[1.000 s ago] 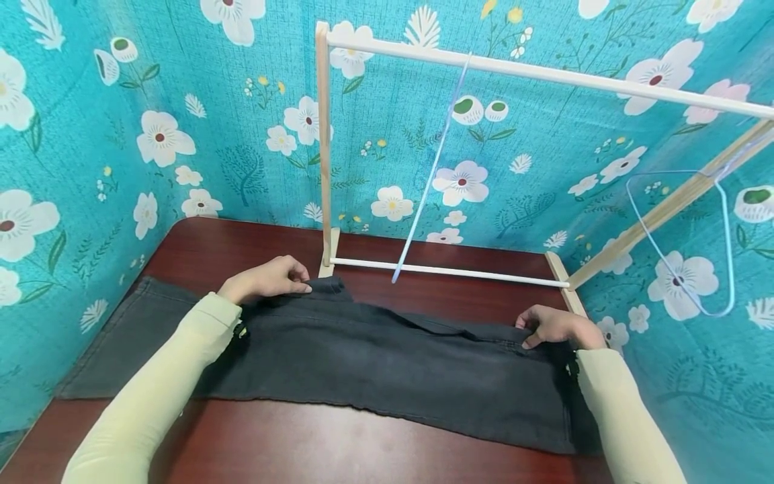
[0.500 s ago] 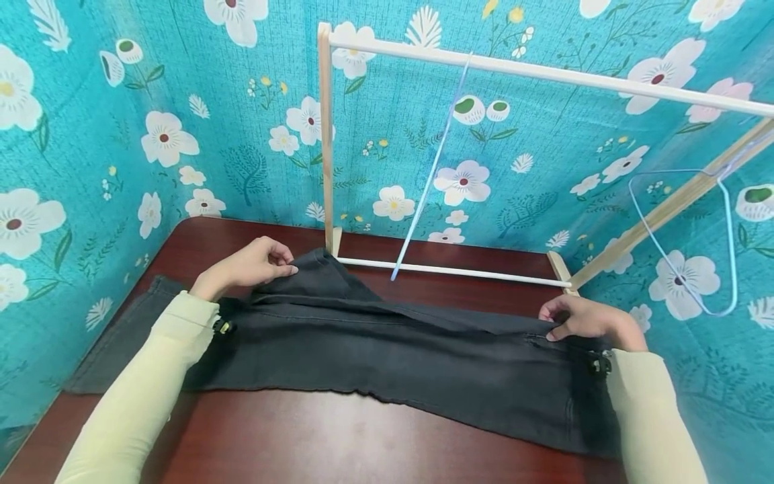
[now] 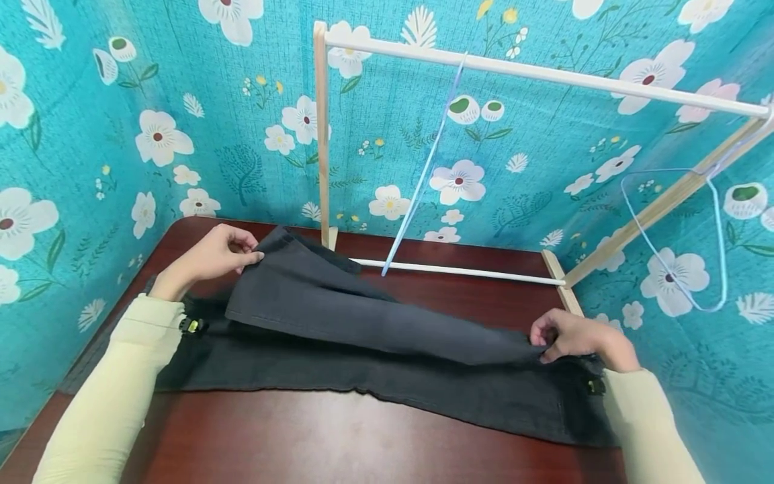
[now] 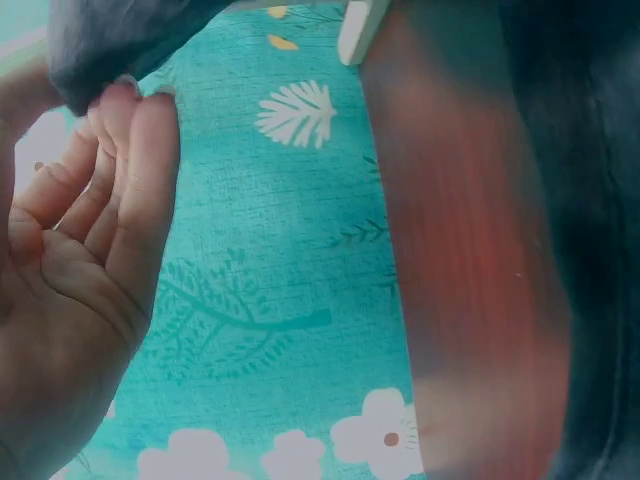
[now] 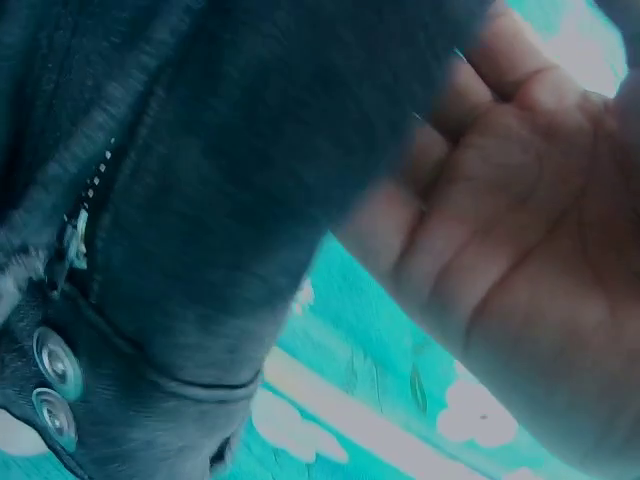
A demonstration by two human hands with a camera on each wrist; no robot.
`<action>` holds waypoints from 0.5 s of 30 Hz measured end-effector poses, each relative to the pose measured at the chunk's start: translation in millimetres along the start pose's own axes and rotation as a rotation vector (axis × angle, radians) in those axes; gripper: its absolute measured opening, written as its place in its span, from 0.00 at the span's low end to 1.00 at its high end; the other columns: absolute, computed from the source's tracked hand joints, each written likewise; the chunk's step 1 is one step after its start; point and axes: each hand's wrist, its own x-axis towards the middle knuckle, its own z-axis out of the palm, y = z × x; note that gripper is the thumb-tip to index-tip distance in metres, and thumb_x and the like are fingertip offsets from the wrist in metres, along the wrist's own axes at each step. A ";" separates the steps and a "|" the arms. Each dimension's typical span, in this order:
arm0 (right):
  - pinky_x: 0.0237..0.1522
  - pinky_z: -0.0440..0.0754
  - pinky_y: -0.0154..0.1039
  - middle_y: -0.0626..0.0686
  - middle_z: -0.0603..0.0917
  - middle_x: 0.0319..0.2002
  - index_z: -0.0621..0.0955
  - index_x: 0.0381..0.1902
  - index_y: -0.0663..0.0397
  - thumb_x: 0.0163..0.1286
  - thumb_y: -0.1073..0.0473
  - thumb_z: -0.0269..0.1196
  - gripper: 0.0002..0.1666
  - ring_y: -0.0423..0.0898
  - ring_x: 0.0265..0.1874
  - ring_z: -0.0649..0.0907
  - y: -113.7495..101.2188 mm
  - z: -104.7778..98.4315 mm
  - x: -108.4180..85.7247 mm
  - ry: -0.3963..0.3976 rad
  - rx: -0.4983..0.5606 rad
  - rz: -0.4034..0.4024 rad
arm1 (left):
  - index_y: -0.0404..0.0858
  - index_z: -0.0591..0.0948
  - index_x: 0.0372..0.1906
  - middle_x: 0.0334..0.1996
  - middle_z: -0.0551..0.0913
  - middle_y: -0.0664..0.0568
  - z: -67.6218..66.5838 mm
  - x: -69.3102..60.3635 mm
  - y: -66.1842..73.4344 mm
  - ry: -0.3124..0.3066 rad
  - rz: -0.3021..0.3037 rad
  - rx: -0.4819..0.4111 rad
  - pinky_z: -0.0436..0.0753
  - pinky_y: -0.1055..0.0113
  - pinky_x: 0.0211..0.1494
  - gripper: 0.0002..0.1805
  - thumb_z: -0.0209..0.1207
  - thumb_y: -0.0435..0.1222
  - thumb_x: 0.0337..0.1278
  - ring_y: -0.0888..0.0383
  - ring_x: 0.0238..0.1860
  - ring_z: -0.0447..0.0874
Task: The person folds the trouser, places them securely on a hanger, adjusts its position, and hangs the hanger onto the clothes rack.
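A pair of black trousers [image 3: 375, 323] stretches lengthwise over the table, its upper layer raised off the lower one. My left hand [image 3: 211, 259] pinches the lifted layer at its left end, near a hem. In the left wrist view, a corner of dark cloth [image 4: 130, 45] sits between the thumb and fingertips. On the right, my right hand [image 3: 583, 341] pinches the upper layer near the waist. The right wrist view shows a zip [image 5: 78, 240] and two metal buttons [image 5: 57, 362] close to that hand; its fingertips are hidden behind the cloth.
Behind the trousers stands a wooden rack with a white top rail [image 3: 544, 72] and a low white bar [image 3: 459, 270]. A light blue hanger [image 3: 423, 175] hangs mid-rail, another hanger [image 3: 721, 235] at the right. Floral cloth [image 3: 242, 134] covers the walls around the red-brown table [image 3: 314, 437].
My left hand has moved left and away from me, lifting the upper layer and drawing it leftward. My right hand has shifted slightly right overall, still pinching the trousers.
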 end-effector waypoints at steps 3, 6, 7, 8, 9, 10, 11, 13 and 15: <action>0.28 0.77 0.34 0.45 0.81 0.25 0.84 0.30 0.60 0.65 0.57 0.72 0.11 0.36 0.24 0.76 -3.0 14.6 7.8 -0.060 -0.007 0.073 | 0.36 0.83 0.31 0.23 0.79 0.51 1.7 -2.2 -5.9 -0.090 -0.018 0.023 0.82 0.62 0.32 0.09 0.66 0.37 0.66 0.50 0.24 0.80; 0.28 0.80 0.37 0.47 0.82 0.24 0.86 0.29 0.60 0.72 0.52 0.67 0.16 0.40 0.24 0.79 -6.7 21.6 13.3 -0.051 -0.009 0.164 | 0.37 0.82 0.31 0.22 0.76 0.53 5.7 -1.3 -10.5 -0.202 -0.067 0.101 0.75 0.63 0.32 0.10 0.66 0.39 0.65 0.55 0.25 0.74; 0.28 0.81 0.38 0.48 0.82 0.24 0.86 0.30 0.60 0.73 0.53 0.65 0.17 0.42 0.24 0.80 -7.5 21.4 15.1 -0.029 -0.010 0.182 | 0.36 0.82 0.33 0.23 0.77 0.52 6.9 -0.6 -11.8 -0.225 -0.082 0.134 0.74 0.62 0.33 0.11 0.66 0.40 0.65 0.55 0.26 0.74; 0.29 0.82 0.40 0.50 0.83 0.25 0.85 0.31 0.61 0.74 0.55 0.63 0.16 0.44 0.25 0.81 -7.3 20.1 16.3 0.001 -0.023 0.186 | 0.35 0.83 0.35 0.26 0.78 0.51 8.2 0.3 -13.0 -0.239 -0.093 0.169 0.75 0.61 0.35 0.11 0.66 0.40 0.65 0.55 0.29 0.75; 0.30 0.83 0.41 0.52 0.84 0.27 0.85 0.33 0.62 0.75 0.57 0.62 0.14 0.46 0.27 0.82 -6.2 17.6 17.0 0.035 -0.045 0.182 | 0.33 0.83 0.39 0.30 0.81 0.47 9.5 1.3 -14.1 -0.246 -0.099 0.195 0.78 0.58 0.38 0.13 0.66 0.41 0.65 0.52 0.32 0.77; 0.32 0.83 0.43 0.54 0.85 0.30 0.85 0.36 0.63 0.74 0.59 0.62 0.11 0.48 0.29 0.83 -3.6 14.4 17.3 0.068 -0.075 0.172 | 0.30 0.82 0.44 0.36 0.83 0.43 10.7 1.9 -14.0 -0.245 -0.105 0.209 0.80 0.55 0.42 0.15 0.65 0.40 0.65 0.48 0.37 0.80; 0.34 0.84 0.43 0.56 0.86 0.33 0.85 0.40 0.64 0.74 0.61 0.62 0.10 0.49 0.32 0.83 -0.4 10.7 17.2 0.097 -0.112 0.168 | 0.28 0.80 0.50 0.42 0.83 0.38 11.6 2.8 -14.3 -0.240 -0.098 0.222 0.81 0.51 0.47 0.19 0.65 0.40 0.66 0.44 0.43 0.81; 0.39 0.84 0.47 0.59 0.87 0.40 0.84 0.45 0.66 0.72 0.63 0.64 0.11 0.52 0.38 0.84 9.1 2.7 15.9 0.151 -0.188 0.192 | 0.25 0.74 0.62 0.57 0.78 0.30 13.8 5.2 -14.6 -0.210 -0.062 0.231 0.78 0.42 0.59 0.25 0.62 0.37 0.68 0.36 0.57 0.78; 0.45 0.84 0.52 0.65 0.86 0.47 0.82 0.51 0.71 0.71 0.62 0.65 0.17 0.58 0.45 0.84 21.0 -5.3 12.8 0.168 -0.245 0.243 | 0.25 0.70 0.69 0.66 0.72 0.27 15.5 8.1 -14.0 -0.189 -0.014 0.227 0.71 0.36 0.66 0.27 0.58 0.33 0.70 0.31 0.66 0.70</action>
